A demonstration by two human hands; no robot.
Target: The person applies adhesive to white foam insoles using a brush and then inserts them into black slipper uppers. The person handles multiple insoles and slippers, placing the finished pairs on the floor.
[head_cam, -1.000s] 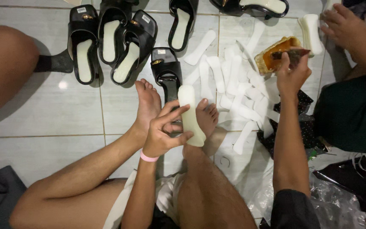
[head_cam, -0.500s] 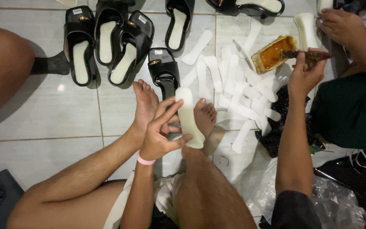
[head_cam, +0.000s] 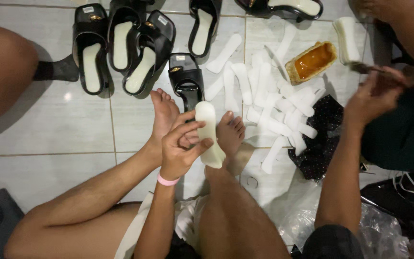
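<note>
Sitting on pale tiled floor, legs stretched out, both bare feet flanking a cream insole. Gripping that insole upright in the left hand, fingers closed around its lower half, a pink wristband circling the wrist below. Reaching up and to the right of the insole with the right hand, blurred, curled around a thin brush handle; impossible to tell how firmly. Lying just right of the insole: a loose heap of white insoles, too overlapped to count. Standing above the insole: one black sandal nearest, three more up and to its left, another directly above, a sixth at the top edge. Resting up and right of the insole: one tub of amber glue. Spreading right of the heap: one dark cloth.
</note>
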